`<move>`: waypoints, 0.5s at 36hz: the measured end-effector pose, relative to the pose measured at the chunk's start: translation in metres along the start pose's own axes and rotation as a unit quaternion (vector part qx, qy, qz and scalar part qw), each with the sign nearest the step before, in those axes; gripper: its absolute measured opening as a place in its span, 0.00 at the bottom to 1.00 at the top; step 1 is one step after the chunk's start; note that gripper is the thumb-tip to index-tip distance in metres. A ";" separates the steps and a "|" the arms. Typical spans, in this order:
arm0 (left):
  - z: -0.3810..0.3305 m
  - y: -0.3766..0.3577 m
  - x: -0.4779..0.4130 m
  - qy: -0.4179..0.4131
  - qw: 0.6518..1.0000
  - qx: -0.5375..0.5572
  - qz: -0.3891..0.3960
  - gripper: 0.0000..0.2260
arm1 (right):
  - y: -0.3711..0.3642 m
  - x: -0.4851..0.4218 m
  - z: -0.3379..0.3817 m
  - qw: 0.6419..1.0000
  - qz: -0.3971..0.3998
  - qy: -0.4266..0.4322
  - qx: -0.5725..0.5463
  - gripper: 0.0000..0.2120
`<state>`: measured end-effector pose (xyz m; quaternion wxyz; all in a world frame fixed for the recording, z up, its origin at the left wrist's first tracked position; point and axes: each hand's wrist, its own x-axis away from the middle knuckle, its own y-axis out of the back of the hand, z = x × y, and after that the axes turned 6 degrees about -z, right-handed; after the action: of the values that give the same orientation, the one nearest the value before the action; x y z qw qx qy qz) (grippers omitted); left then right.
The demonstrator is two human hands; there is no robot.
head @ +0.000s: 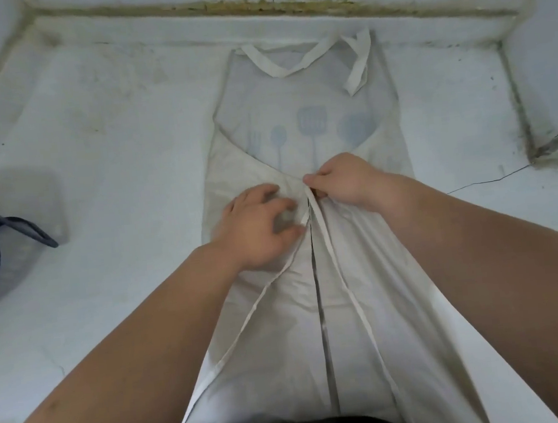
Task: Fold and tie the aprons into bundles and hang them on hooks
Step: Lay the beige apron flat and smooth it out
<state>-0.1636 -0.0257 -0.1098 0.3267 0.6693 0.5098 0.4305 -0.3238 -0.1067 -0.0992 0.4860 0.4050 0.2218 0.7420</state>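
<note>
Apron (pixel 307 105) lies flat on counter (pixel 110 160), sides folded inward; left hand (pixel 255 224) rests spread on one flap, right hand (pixel 346 180) pinches the other's edge; rolling and tying probably follow

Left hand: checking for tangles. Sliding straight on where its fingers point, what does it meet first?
Probably the thin white waist tie beside the pale fabric apron's centre gap, though depth is unclear.

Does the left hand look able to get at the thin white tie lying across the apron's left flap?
Likely yes: the left hand rests on the pale cloth apron, and the thin white tie lies uncovered on top, passing just beside its fingers.
</note>
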 end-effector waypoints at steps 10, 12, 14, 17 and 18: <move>-0.020 -0.014 0.001 -0.014 0.994 -0.082 0.077 0.37 | 0.005 0.020 -0.029 0.986 -0.009 -0.049 0.158 0.30; -0.027 -0.020 0.001 -0.009 0.993 -0.080 0.085 0.38 | 0.003 0.027 -0.040 0.979 0.012 -0.061 0.194 0.36; -0.032 -0.023 0.001 -0.014 0.992 -0.083 0.091 0.38 | -0.003 0.033 -0.049 0.974 0.007 -0.054 0.219 0.37; -0.040 -0.026 -0.001 -0.027 0.992 -0.087 0.093 0.37 | -0.008 0.038 -0.058 0.972 -0.010 -0.046 0.229 0.36; -0.041 -0.027 -0.002 -0.029 0.992 -0.088 0.087 0.37 | -0.010 0.038 -0.059 0.973 -0.014 -0.044 0.227 0.35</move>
<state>-0.2120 -0.0203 -0.1172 0.3609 0.6919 0.3999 0.4808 -0.3744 -0.0642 -0.1254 0.4005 0.5342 0.3686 0.6468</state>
